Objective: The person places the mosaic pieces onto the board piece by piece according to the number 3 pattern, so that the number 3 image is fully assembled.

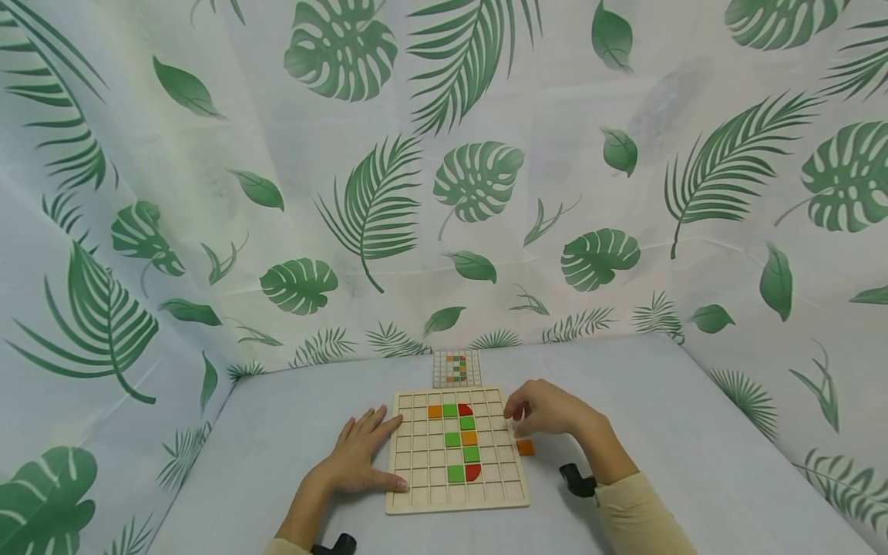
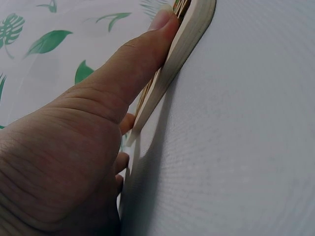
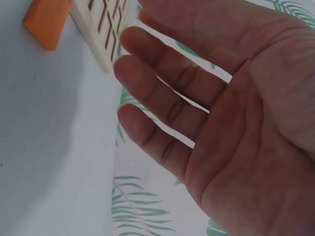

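A pale wooden grid board (image 1: 423, 497) lies on the table. Green square tiles (image 1: 453, 439), orange square tiles (image 1: 469, 438) and red rounded tiles (image 1: 472, 472) fill several cells near its middle. My left hand (image 1: 357, 459) rests along the board's left side, fingers spread, with the thumb (image 2: 142, 59) over the rim. At the right edge is my right hand (image 1: 548, 408), its fingers loosely bent and no tile visible in them. Just below that hand, a loose orange tile (image 1: 525, 447) lies on the table beside the board; the right wrist view shows it at top left.
Behind the board lies a small card (image 1: 440, 376) printed with a grid and coloured squares. A white cloth (image 1: 624, 370) covers the table. Leaf-print curtains (image 1: 486, 254) stand along the back and both sides. Dark wrist devices (image 1: 577, 480) sit near each wrist.
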Motion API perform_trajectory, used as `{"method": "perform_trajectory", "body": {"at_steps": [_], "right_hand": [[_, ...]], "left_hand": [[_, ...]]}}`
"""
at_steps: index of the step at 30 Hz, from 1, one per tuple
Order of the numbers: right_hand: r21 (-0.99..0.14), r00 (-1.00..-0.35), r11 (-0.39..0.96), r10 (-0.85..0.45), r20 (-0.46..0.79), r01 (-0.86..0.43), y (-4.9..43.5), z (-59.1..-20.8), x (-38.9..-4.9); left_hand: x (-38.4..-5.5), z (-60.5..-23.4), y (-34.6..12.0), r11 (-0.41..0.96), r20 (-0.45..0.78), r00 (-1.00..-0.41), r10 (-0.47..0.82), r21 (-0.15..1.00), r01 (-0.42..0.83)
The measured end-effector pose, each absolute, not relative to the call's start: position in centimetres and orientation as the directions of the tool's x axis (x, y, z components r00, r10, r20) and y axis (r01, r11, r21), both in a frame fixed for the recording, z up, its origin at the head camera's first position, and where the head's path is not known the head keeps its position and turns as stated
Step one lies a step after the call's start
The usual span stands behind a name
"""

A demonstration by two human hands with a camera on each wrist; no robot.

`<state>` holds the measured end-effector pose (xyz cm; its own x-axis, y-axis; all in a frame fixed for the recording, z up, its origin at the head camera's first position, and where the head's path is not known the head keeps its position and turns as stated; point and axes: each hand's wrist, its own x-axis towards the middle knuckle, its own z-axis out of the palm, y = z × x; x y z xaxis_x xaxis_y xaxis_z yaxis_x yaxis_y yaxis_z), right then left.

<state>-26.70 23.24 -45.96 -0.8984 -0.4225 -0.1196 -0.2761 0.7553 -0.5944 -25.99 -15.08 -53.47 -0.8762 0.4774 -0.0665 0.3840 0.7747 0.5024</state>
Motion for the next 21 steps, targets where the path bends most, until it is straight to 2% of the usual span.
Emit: {"method": "perform_trajectory", "body": {"at_steps": [21], "right_hand": [[-0.547,-0.875,0.787,-0.447,-0.184,-0.287,24.05,-46.98,-26.81]], "left_hand": [[-25.98,-53.64,-15.05,0.782,-0.068,-0.881,0.468,0.496,0.377]]}}
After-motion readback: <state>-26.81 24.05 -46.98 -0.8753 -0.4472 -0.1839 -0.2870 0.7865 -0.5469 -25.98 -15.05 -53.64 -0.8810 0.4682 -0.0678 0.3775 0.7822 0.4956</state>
